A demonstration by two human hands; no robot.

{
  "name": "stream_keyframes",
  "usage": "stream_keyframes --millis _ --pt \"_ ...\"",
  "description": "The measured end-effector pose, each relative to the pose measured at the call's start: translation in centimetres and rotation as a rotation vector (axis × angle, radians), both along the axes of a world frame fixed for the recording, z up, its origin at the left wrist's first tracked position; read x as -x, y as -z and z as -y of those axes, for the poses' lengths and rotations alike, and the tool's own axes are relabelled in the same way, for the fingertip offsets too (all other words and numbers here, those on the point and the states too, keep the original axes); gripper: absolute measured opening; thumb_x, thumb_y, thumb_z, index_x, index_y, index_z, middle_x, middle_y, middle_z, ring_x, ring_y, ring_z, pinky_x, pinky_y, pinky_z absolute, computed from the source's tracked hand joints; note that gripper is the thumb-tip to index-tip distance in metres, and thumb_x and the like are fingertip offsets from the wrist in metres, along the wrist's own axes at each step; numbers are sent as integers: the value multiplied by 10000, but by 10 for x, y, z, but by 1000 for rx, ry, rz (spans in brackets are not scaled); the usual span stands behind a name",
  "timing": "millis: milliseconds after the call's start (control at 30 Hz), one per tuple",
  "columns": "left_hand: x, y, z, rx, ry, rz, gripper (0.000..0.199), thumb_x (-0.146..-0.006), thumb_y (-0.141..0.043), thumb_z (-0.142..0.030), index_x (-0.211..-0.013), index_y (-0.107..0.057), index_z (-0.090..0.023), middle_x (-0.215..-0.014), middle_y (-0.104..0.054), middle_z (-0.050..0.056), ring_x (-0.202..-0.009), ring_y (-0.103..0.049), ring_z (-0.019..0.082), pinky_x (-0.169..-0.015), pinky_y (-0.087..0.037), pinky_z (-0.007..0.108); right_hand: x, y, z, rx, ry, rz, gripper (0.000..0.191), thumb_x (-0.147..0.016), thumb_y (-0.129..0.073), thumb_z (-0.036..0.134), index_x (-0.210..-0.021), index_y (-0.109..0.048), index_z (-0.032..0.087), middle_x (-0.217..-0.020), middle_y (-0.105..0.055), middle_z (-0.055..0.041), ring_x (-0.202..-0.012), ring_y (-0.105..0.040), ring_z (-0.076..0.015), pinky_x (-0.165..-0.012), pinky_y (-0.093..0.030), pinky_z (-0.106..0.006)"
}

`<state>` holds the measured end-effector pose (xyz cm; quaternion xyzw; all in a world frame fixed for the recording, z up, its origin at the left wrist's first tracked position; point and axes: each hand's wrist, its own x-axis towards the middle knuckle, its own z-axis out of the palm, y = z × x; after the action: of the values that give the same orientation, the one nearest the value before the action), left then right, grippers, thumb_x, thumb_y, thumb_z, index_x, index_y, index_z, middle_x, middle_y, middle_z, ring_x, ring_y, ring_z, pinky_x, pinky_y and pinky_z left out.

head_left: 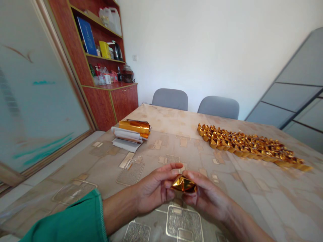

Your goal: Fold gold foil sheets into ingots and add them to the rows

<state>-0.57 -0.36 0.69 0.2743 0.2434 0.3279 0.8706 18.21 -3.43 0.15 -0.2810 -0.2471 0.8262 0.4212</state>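
Note:
Between my two hands, just above the table, is a small folded gold foil paper ingot (183, 184). My left hand (158, 186) grips its left end, with thumb and fingers closed on the foil. On the other end, my right hand (205, 193) pinches it between thumb and fingers. Shiny creased faces of the ingot point toward me; its underside is partly hidden by the fingers. To the right stand rows of many similar gold ingots (242, 143), packed close together. At the left lies a stack of gold and white foil sheets (135, 129), slightly curled.
A patterned cloth covers the table (156, 218). Two grey chairs (170, 99) are pushed up to its far side. A red-brown cabinet (123, 104) with bottles and boxes stands at the back left, near a frosted sliding door (37, 84).

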Motion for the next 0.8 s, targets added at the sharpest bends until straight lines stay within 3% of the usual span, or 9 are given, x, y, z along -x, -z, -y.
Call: stream_keyframes --millis 100,200,367,600,800 --pt "-2 -3 0 165 -14 162 363 -784 -770 -199 -1123 -641 -190 -867 -661 23 -577 -563 60 -550 -451 157 2 3 -1 -25 82 -22 268 -747 -854 281 -937 -729 138 -709 -645 19 -568 -504 -57 -568 -423 -183" --pt "-5 -6 2 119 -56 216 390 -745 -786 -134 -1101 -639 -191 -856 -655 6 -592 -564 61 -610 -484 178 4 2 -2 -60 137 -69 286 -750 -856 279 -960 -717 143 -657 -603 40 -566 -503 -55 -598 -443 -187" --pt "-7 -5 8 -70 -130 53 305 -808 -758 -204 -1078 -618 -191 -878 -652 11 -575 -513 43 -577 -431 159 5 2 0 -97 -4 -4 240 -787 -820 271 -953 -705 142 -649 -578 32 -581 -493 -77 -589 -436 -215" --pt "-8 -3 7 -265 -123 -180 256 -767 -720 -289 -958 -614 -156 -709 -620 -21 -447 -425 32 -447 -320 159 6 4 -1 -56 28 -7 233 -806 -795 358 -840 -721 139 -578 -476 59 -513 -331 -55 -511 -353 -183" --pt "-9 -7 10 -352 -175 -317 245 -769 -690 -340 -928 -642 -159 -678 -604 -28 -487 -431 51 -456 -310 171 9 2 1 -63 -26 -5 199 -805 -808 300 -904 -724 149 -592 -444 66 -535 -344 -56 -519 -334 -172"
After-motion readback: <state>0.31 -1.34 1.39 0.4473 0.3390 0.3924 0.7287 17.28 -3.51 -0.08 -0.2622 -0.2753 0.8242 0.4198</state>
